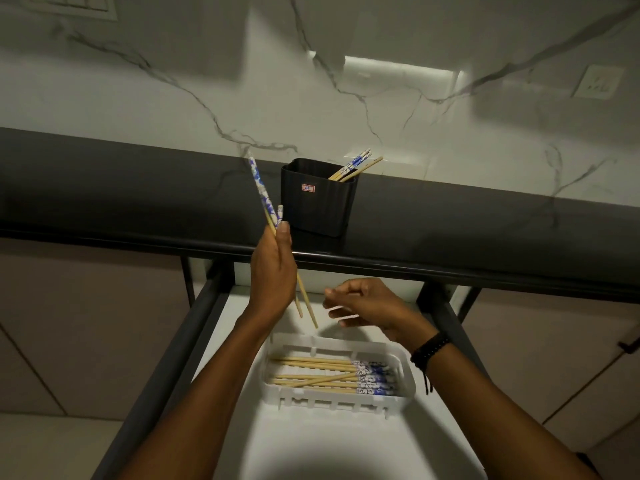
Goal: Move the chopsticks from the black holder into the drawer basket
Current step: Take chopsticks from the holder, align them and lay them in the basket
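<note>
A black holder [317, 202] stands on the dark counter with a few blue-patterned chopsticks [356, 164] leaning out of its right corner. My left hand [272, 271] grips two chopsticks [261, 188], their patterned ends up and bare tips pointing down over the open drawer. My right hand [363, 304] hovers beside those tips with loosely curled fingers, holding nothing. Below, a white slotted basket [407, 375] in the drawer holds several chopsticks [329, 374] lying lengthwise, patterned ends to the right.
The dark counter edge [450, 268] runs above the pulled-out drawer with its dark side rails [166, 368]. A marble backsplash with a wall socket [597, 82] rises behind. Cabinet fronts flank the drawer on both sides.
</note>
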